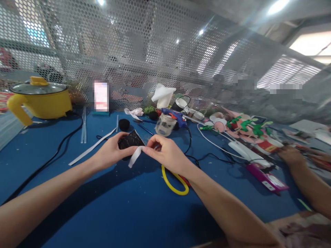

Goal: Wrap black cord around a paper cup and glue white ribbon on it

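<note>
In the head view, the left hand (pixel 110 151) is closed around a small black piece (pixel 130 140), which looks light and rather stiff. The right hand (pixel 165 153) pinches a white ribbon (pixel 134 156), thin and soft, best held near its end. Both things are between the hands, above the blue table (pixel 124 206).

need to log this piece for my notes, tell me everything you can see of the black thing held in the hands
The black piece is small, dark and slightly glittery, a flat or blocky shape tilted up off the blue table. The left hand grips its near edge; the right hand pinches a white ribbon strip against its lower right corner, and the strip's end hangs down. Its material is unclear, maybe fabric or foam.
</note>
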Demonstrator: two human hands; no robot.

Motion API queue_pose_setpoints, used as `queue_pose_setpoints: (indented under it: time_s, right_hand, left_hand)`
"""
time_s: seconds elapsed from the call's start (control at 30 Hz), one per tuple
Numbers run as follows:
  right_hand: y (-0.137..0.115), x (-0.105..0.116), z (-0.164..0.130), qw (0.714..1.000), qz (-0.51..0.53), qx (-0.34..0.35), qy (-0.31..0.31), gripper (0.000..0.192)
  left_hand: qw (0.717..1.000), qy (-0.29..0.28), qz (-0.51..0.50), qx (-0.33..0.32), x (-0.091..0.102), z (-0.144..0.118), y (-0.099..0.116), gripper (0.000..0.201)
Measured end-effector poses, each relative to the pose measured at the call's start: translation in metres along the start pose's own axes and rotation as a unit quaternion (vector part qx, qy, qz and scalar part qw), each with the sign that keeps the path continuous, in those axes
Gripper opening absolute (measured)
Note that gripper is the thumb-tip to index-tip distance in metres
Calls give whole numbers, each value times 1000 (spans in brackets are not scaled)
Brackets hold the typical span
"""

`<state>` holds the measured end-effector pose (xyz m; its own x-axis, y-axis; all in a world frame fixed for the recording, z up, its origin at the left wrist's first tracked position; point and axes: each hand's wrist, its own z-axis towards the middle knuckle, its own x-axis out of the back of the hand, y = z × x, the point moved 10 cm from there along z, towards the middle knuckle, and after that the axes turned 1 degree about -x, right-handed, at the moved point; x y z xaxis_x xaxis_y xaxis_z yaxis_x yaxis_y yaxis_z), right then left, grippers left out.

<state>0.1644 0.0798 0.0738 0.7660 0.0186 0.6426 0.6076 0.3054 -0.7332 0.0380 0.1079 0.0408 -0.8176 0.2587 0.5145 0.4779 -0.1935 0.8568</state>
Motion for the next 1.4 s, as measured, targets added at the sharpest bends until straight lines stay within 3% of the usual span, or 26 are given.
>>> queue_pose_setpoints:
  time_s: [0.27,0.4,0.53,0.67,0.77,0.9,0.93,1.0,1.07,1.2,1.4]
  right_hand:
    - [1,-3,-3,1000,5,4,14,16]
    - [0,-7,-3,1000,-6,15,12,15]
    - [0,-10,-3,1000,-10,14,0,14]
    - [-3,-11,-5,998,7,8,-60,11]
    - [-1,24,2,1000,-2,12,-15,13]
    - [21,118,19,976,-49,-5,212,25]
    - [32,141,20,955,-84,-33,283,24]
    - [64,157,32,945,-97,-126,284,26]
    - [96,146,46,957,-43,-197,209,35]
    - [124,115,58,960,56,-236,141,35]
    - [129,102,57,939,174,-213,205,21]
  left_hand:
    - [986,-56,-158,25,-16,-2,-8,54]
    - [996,-27,-85,25,-10,0,-8,59]
    - [999,-38,1,29,-12,0,-7,62]
    - [998,-31,54,5,-10,0,-3,60]
    - [997,-29,74,0,-10,0,-5,59]
    - [997,-35,73,9,-11,1,-8,64]
    - [996,-34,76,10,-11,1,-8,65]
    - [996,-34,84,12,-12,1,-9,67]
    - [995,-38,86,15,-13,1,-10,67]
    - [995,-40,90,8,-13,-1,-7,64]
    - [994,-39,100,-1,-11,-3,-1,63]
